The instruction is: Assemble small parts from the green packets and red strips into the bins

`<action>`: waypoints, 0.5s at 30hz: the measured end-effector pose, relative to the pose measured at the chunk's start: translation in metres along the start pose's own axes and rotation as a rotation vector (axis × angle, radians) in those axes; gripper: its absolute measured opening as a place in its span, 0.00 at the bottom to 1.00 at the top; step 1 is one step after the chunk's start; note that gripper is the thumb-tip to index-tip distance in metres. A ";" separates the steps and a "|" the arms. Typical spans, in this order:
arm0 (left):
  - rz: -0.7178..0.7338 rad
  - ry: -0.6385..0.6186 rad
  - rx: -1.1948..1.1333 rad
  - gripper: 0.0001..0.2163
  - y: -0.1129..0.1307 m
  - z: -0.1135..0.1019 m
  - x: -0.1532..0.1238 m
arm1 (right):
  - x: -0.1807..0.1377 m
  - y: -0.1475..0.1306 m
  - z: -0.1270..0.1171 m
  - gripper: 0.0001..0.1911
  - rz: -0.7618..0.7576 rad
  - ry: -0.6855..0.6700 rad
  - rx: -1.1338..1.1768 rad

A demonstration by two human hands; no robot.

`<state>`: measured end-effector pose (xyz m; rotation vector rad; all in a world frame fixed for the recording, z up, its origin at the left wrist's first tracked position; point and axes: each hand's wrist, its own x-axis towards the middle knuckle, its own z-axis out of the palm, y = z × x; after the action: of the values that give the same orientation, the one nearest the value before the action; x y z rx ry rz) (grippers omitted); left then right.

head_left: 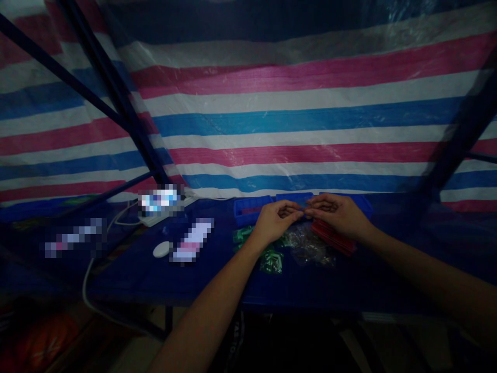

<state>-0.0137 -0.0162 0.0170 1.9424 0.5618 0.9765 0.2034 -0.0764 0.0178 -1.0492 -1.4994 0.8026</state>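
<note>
My left hand (276, 220) and my right hand (339, 213) meet above the blue table, fingertips pinched close together. Whatever they hold between them is too small and dark to make out. Just behind them stand small blue bins: a left bin (252, 208) and a middle bin (294, 197), with another partly hidden behind my right hand. Under my right hand lies a stack of red flat packets (334, 239). Clear plastic bags (310, 247) with small contents lie below the hands. Green shiny packets (272, 260) are beside and partly behind my left wrist.
On the left of the table (217, 287) are a bright, blurred-out phone-like screen (193, 241), a white round disc (163, 249) and a white power strip (161, 213) with a cable. Another lit screen (160, 201) stands there. Blue metal poles (134, 129) and a striped tarp (295, 119) enclose the back.
</note>
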 end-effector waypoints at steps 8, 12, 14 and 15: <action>0.006 0.035 0.098 0.11 0.007 0.000 -0.001 | 0.000 -0.004 0.001 0.21 0.007 0.030 0.061; 0.035 0.032 0.143 0.12 0.009 0.001 -0.002 | -0.001 -0.006 0.002 0.22 0.020 0.023 0.069; 0.054 0.050 0.162 0.11 0.009 0.001 -0.002 | 0.000 -0.005 0.002 0.23 0.035 0.023 0.103; 0.064 0.061 0.168 0.11 0.009 0.002 -0.001 | 0.000 -0.005 0.002 0.24 0.041 0.024 0.119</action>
<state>-0.0131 -0.0228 0.0235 2.0962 0.6375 1.0616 0.2008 -0.0783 0.0221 -0.9998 -1.3969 0.8936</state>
